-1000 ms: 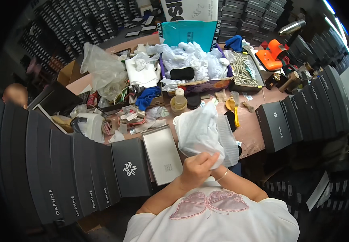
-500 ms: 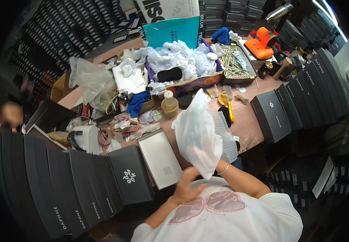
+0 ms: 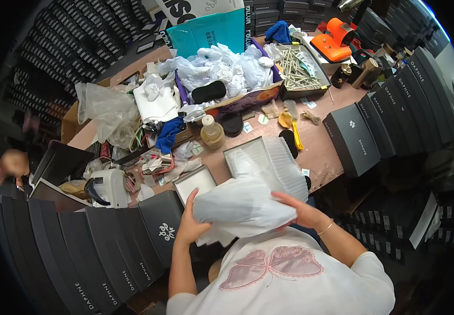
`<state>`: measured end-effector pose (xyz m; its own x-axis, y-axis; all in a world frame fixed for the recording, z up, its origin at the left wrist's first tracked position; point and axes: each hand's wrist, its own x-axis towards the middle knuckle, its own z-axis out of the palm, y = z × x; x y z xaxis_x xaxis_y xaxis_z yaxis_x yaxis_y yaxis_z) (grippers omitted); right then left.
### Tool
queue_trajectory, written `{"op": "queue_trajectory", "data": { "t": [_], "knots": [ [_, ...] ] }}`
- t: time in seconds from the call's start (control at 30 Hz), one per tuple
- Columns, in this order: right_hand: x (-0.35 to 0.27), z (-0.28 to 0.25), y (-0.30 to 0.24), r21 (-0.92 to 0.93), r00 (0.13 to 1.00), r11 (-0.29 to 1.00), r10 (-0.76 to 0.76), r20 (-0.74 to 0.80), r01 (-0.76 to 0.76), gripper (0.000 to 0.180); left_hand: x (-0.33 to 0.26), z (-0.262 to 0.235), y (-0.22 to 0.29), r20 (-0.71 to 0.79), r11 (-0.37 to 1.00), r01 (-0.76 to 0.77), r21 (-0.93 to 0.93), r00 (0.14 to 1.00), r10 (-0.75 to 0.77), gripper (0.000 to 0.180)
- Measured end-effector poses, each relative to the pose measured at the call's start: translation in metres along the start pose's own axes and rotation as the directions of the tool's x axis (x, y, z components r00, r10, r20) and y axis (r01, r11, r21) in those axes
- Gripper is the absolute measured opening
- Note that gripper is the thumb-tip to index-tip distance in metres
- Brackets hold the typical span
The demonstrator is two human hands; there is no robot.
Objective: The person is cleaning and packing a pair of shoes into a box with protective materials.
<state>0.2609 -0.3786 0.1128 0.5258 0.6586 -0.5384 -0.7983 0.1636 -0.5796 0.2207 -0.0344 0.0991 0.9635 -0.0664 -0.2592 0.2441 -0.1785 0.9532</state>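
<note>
A white bundle in thin, crinkled wrapping (image 3: 245, 207) lies sideways in front of my chest; what is inside it is hidden. Its left end is gripped by my left hand (image 3: 189, 227), thumb on the near side. At the right end my right hand (image 3: 304, 212) has hold of it, with part of the fingers behind the wrapping. Just beyond the bundle sits an open shoe box lined with pleated white tissue paper (image 3: 287, 164). The pale inside of a box lid (image 3: 195, 181) shows behind my left hand.
Stacked dark shoe boxes (image 3: 93, 252) flank me on the left, and more dark boxes (image 3: 361, 139) on the right. A purple-edged carton (image 3: 258, 100) full of crumpled white bags stands behind. Nearby are a pump bottle (image 3: 212, 132), yellow-handled brush (image 3: 296, 137) and orange tape dispenser (image 3: 334, 42).
The bundle has gone from hanging upright to lying sideways, lower and closer to me. My left hand has moved left and taken hold of it. The tissue-lined box behind is more exposed.
</note>
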Motion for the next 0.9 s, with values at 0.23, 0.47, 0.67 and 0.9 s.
{"op": "queue_trajectory", "data": {
  "t": [0.23,0.47,0.67,0.9],
  "knots": [
    [0.034,-0.019,0.042,-0.337,0.923,0.933,-0.236,-0.305,0.128,0.084,0.131,0.122,-0.056,-0.05,0.813,0.158,-0.56,0.973,-0.223,0.07],
    [0.088,-0.104,0.115,-0.911,0.828,0.41,-0.525,-0.195,0.045,0.079,0.133,0.229,-0.137,-0.013,0.903,0.29,-0.316,0.951,-0.309,0.057],
    [-0.012,-0.088,0.036,-0.364,0.947,0.907,0.099,-0.306,-0.213,0.02,0.133,0.241,-0.145,-0.085,0.982,0.169,-0.089,0.981,-0.176,0.06],
    [0.032,-0.109,0.045,-0.659,0.567,0.747,-0.583,-0.582,0.092,0.044,0.074,0.109,-0.085,-0.393,0.995,-0.088,0.057,0.914,0.103,0.025]
  ]
}}
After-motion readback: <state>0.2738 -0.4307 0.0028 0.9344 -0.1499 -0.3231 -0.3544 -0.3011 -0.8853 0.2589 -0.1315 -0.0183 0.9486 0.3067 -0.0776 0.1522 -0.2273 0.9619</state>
